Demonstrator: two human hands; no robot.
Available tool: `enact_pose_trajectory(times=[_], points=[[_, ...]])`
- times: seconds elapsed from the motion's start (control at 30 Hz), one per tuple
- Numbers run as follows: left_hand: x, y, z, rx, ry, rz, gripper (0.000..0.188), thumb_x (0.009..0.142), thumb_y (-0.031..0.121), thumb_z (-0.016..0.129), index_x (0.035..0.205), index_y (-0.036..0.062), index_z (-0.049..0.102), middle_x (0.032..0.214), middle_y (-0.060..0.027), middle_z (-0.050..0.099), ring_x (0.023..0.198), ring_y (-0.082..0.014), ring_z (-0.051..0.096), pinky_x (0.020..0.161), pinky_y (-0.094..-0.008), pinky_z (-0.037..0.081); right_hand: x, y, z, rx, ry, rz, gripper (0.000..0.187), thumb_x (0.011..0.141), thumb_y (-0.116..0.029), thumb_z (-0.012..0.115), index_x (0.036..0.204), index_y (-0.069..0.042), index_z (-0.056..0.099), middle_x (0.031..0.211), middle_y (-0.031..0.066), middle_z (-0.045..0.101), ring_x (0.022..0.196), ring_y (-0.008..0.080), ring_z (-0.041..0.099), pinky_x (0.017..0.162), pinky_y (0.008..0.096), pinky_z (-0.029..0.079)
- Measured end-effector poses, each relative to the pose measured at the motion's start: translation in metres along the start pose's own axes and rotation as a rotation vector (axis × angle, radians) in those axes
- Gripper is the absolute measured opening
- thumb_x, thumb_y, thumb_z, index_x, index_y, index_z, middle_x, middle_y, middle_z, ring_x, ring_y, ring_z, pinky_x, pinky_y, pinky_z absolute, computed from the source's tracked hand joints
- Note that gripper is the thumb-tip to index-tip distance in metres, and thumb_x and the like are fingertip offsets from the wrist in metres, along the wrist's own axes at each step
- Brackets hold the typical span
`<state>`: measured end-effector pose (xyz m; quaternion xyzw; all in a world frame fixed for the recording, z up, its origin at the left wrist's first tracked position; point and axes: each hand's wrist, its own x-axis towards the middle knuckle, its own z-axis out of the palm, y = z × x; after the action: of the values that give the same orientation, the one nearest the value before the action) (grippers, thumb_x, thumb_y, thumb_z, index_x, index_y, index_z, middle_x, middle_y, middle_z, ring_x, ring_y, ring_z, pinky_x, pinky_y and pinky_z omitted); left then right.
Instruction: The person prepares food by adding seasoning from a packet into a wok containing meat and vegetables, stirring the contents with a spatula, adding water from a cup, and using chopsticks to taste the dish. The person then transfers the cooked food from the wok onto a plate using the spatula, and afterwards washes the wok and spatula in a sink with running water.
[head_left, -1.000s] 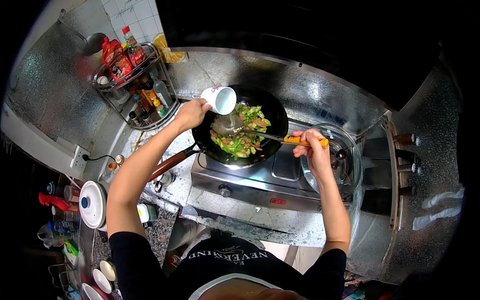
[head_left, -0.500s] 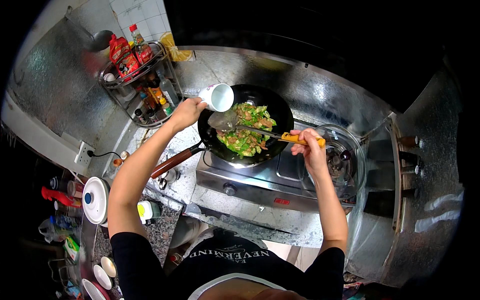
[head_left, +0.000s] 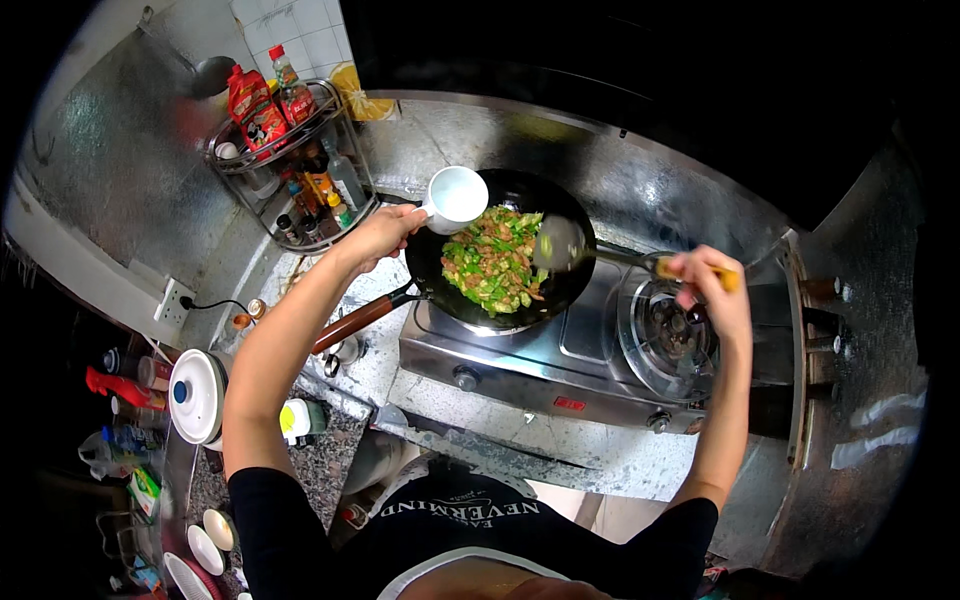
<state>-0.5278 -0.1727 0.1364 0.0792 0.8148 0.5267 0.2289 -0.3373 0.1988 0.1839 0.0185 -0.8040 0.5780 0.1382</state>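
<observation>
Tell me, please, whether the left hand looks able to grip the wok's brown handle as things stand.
Probably not: the left hand is holding the white cup, though the brown handle lies close by, mostly uncovered.

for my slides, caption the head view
Left hand holds a white mug, right hand a spatula, at a black wok of green and brown chopped food.

Glare spots the steel backsplash (head_left: 647,187) at two o'clock beneath deep shadow at one, as motion blurs the spatula (head_left: 560,244) near center and fisheye distortion bows straight edges.
</observation>
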Motion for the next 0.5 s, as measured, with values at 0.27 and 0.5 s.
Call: enact_pose_trajectory(times=[0.27,0.5], points=[[0.024,0.004,0.011,0.37,0.131,0.212,0.026,0.084,0.03,0.047,0.083,0.0052,0.056,0.069,-0.007,0.054,0.063,-0.0195,0.05,0.057,-0.0305,0.038,0.016,0.038,0.053,0.48,0.205,0.127,0.018,0.082,-0.015,0.045,0.069,-0.002,0.047,0.086,0.0144,0.06,0.049,0.0115,0.054,0.044,0.021,0.046],[0.029,0.02,0.027,0.759,0.229,0.289,0.027,0.083,0.029,0.045,0.088,0.0051,0.057,0.083,-0.0207,0.058,0.083,-0.0381,0.054,0.072,-0.0432,0.041,0.001,0.041,0.06,0.635,0.192,0.183,0.016,0.081,-0.015,0.045,0.072,-0.003,0.046,0.087,0.0165,0.059,0.048,0.0125,0.056,0.044,0.0211,0.047]])
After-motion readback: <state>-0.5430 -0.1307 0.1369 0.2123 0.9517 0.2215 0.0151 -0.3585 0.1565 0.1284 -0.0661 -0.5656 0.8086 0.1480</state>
